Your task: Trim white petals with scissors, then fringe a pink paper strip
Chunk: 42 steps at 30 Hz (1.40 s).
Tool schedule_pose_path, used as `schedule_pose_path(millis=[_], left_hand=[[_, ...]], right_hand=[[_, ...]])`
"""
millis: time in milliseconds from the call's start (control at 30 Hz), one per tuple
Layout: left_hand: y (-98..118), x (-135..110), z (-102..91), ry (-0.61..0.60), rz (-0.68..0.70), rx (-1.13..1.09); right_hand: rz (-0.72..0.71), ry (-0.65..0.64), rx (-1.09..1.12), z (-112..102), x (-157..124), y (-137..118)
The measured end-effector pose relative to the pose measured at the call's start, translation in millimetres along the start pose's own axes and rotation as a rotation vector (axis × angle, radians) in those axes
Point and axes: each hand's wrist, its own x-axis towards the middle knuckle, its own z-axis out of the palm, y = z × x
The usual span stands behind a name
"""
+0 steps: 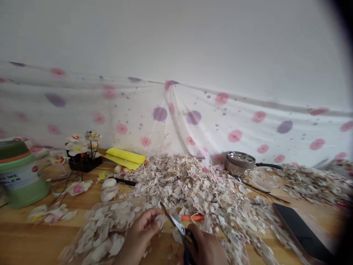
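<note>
My left hand (140, 232) pinches a small pale petal-shaped scrap (159, 221) at the bottom middle, fingers closed on it. My right hand (205, 248) grips black-handled scissors (176, 222), whose open blades point up and left toward the scrap. Just left of my hands lies a clear bag of cut white petals (103, 230). Behind them spreads a big heap of pale flaky scraps (193, 184) on the wooden table (33, 239).
A green tub (19, 175) stands at far left. Paper flowers in a black pot (82, 149), yellow sheets (125, 157), a steel pan (239, 163), a dark phone (302, 232) and an orange item (193, 217) lie around. Dotted cloth (165, 117) hangs behind.
</note>
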Motion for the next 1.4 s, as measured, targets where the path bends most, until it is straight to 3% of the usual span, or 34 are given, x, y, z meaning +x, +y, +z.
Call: schedule_pose_path(millis=[233,367,600,767,933,1133,1233,1400], left_hand=[[-11,-13,-6.4,0.040,0.000,0.009],[-13,-18,0.9,0.085,-0.035,-0.127],[-17,-18,4.3,0.060,-0.158,-0.316],[-24,-11,-1.3,-0.031,-0.196,-0.293],[-20,-14,-2.1,-0.052,-0.136,-0.257],[-20,-18,-2.9,-0.049,-0.123,-0.257],[-20,-18,-2.6,-0.023,-0.137,-0.268],[-12,-19,2.0,0.047,-0.185,-0.325]], right_hand=[[-0.088,-0.006,0.028,38,1,14],[-0.116,0.001,0.099,34,-4,8],[-0.072,-0.085,0.173,9,-6,-8],[-0.087,-0.108,0.201,1,-9,-14],[-0.144,-0.064,0.172,5,-10,-10],[-0.157,-0.170,-0.027,4,-7,-7],[-0.164,-0.160,-0.044,1,-7,-7],[-0.132,-0.135,-0.123,24,-5,-1]])
